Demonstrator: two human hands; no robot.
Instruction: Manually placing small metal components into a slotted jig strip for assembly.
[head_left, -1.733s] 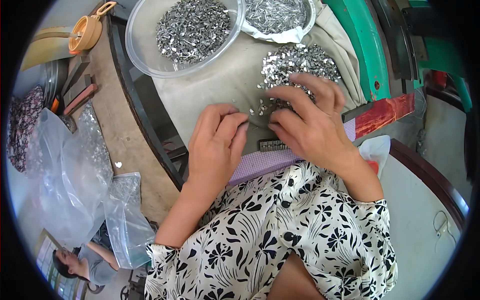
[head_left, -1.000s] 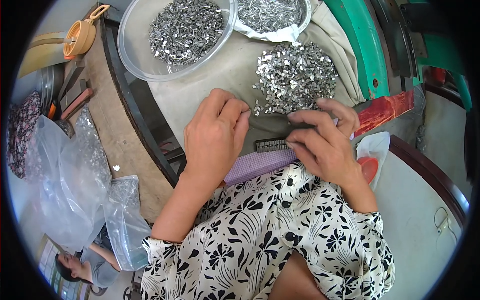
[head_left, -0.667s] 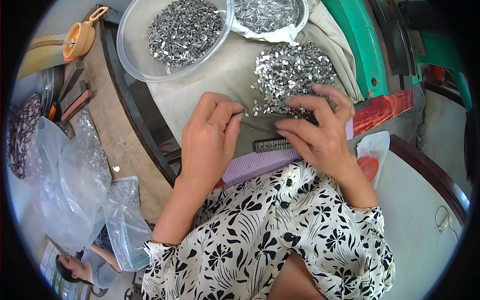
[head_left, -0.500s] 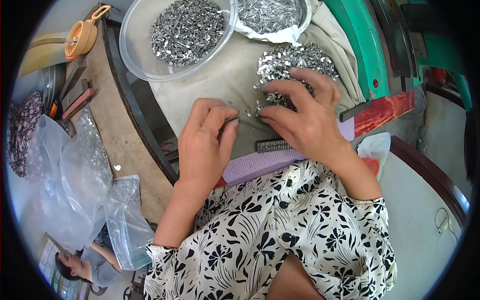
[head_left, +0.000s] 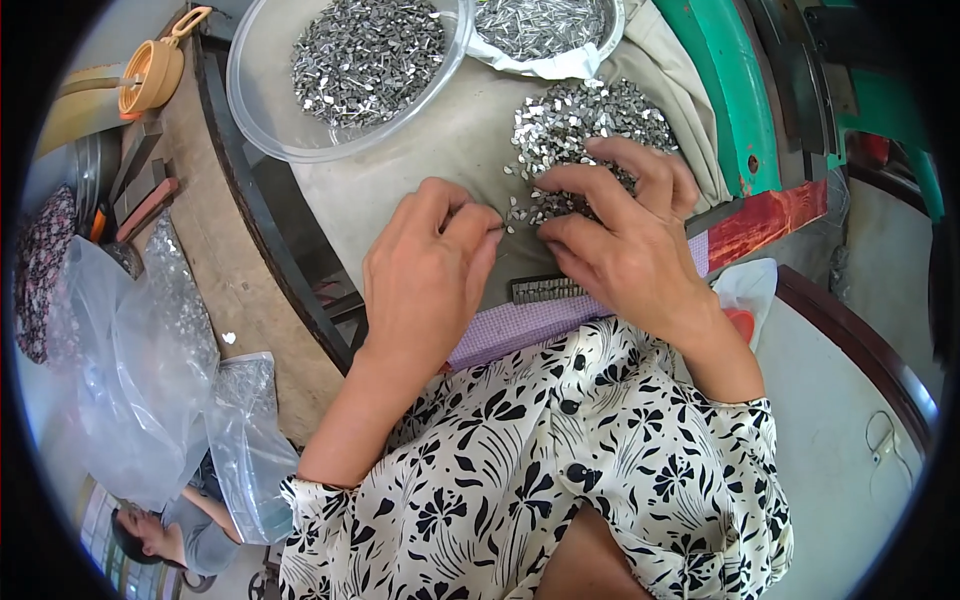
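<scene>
Metal pieces (head_left: 570,125) lie heaped partly beneath our right hand (head_left: 630,250), whose grip we cannot tell; our left hand (head_left: 425,265) pinches fingertips together, any contents hidden.

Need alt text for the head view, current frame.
A bare right hand reaches over a pile of small silvery pieces on beige cloth; the left hand is curled beside it. Beyond sit a clear bowl and a smaller bowl, both holding silvery parts.

Soft, bright light glints off the metal chips (head_left: 570,115) (straight edges bow toward the blackened rim).
</scene>
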